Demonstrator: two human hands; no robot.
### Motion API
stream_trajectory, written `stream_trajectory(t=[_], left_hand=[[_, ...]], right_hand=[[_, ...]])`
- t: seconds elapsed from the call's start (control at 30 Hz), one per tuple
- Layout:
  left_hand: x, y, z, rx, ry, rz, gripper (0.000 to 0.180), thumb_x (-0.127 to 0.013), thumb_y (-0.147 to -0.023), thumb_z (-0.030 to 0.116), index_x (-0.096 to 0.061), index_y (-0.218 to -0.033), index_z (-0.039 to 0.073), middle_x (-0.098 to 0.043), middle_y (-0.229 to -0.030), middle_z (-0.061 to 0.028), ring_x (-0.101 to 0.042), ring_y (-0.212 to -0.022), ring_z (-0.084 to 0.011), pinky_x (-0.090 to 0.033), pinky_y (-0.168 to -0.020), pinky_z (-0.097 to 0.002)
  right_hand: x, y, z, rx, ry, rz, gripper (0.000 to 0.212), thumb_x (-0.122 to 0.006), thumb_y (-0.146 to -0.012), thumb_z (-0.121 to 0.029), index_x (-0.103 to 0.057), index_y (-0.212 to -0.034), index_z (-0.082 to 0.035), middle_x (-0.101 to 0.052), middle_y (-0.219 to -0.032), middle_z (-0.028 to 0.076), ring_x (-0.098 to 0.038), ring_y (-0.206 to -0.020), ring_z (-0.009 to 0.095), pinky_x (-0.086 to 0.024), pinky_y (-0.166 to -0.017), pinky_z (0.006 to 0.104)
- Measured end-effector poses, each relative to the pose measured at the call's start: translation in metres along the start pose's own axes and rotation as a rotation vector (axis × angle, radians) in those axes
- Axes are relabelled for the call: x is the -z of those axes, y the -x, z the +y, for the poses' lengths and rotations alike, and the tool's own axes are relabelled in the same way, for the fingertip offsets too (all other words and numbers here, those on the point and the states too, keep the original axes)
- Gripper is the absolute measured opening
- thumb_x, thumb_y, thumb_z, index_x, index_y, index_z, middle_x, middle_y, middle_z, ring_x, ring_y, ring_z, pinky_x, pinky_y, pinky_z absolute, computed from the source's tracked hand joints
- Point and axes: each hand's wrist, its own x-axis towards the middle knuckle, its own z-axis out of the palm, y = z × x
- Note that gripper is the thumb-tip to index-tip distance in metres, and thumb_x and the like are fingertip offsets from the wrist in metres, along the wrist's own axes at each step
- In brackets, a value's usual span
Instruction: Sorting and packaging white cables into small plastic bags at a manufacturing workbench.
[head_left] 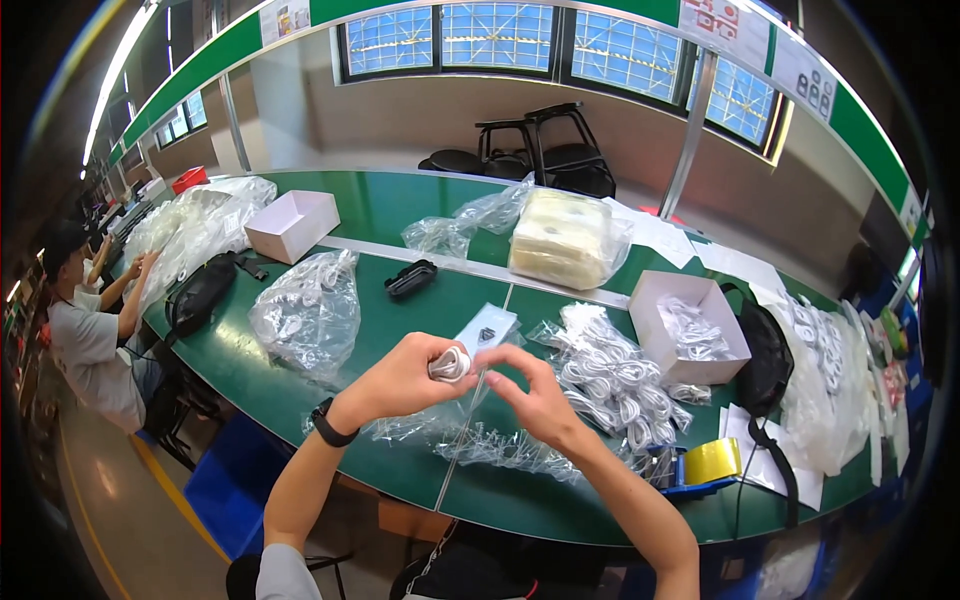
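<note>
My left hand (400, 380) is closed around a coiled white cable (449, 365), whose looped end sticks out of the grip. Beyond the fingertips a small clear plastic bag (488, 332) with a dark printed mark extends over the table. The curled fingers of my right hand (535, 398) meet the bag's near edge, close beside the left fingers. To the right lies a heap of coiled white cables (625, 385). Loose clear bags (510, 450) are spread along the table just below my hands.
On the green table (400, 470) are a bag of cables (310, 310), a black stapler-like object (411, 280), a wrapped pale stack (565, 235), an open box of packed cables (690, 330), a white box (292, 225) and a yellow tape dispenser (710, 462). A co-worker (95, 330) sits at left.
</note>
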Motion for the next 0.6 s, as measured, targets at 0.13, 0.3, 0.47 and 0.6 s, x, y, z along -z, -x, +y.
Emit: stream_trajectory(t=[0.13, 0.3, 0.47, 0.6], left_hand=[[0.004, 0.005, -0.004, 0.006, -0.012, 0.011, 0.015, -0.075, -0.086, 0.013, -0.069, -0.087, -0.001, -0.061, -0.071, 0.0018, -0.050, -0.064, -0.0038, -0.040, -0.057, -0.0228], [-0.019, 0.015, -0.016, 0.094, 0.339, 0.261, 0.014, -0.075, -0.087, 0.012, -0.072, -0.096, 0.001, -0.061, -0.071, 0.0042, -0.044, -0.057, -0.0013, -0.033, -0.050, -0.0196], [-0.057, 0.031, -0.023, 0.158, 0.496, 0.410, 0.027, -0.073, -0.089, 0.011, -0.068, -0.113, -0.001, -0.063, -0.074, 0.0045, -0.038, -0.052, 0.0012, -0.026, -0.046, -0.0178], [-0.067, 0.030, -0.027, 0.124, 0.591, 0.599, 0.020, -0.074, -0.089, 0.008, -0.072, -0.106, -0.003, -0.072, -0.089, -0.0028, -0.061, -0.074, -0.0028, -0.045, -0.064, -0.0173]], right_hand=[[0.011, 0.000, -0.001, -0.142, -0.095, -0.312, 0.021, -0.072, -0.087, -0.020, -0.067, -0.089, 0.001, -0.069, -0.083, 0.005, -0.063, -0.086, 0.011, -0.049, -0.085, 0.0300], [0.009, 0.003, -0.006, -0.337, -0.308, -0.264, 0.013, -0.067, -0.092, -0.008, -0.071, -0.096, 0.003, -0.069, -0.096, 0.006, -0.063, -0.094, 0.012, -0.049, -0.086, 0.0275], [-0.008, 0.006, -0.004, -0.229, -0.380, -0.117, 0.021, -0.060, -0.097, -0.011, -0.071, -0.107, 0.004, -0.066, -0.101, 0.008, -0.061, -0.098, 0.015, -0.046, -0.093, 0.0289], [-0.022, 0.013, -0.013, -0.106, -0.051, -0.046, 0.028, -0.053, -0.101, -0.015, -0.068, -0.118, 0.002, -0.057, -0.117, 0.013, -0.055, -0.111, 0.021, -0.042, -0.101, 0.0315]])
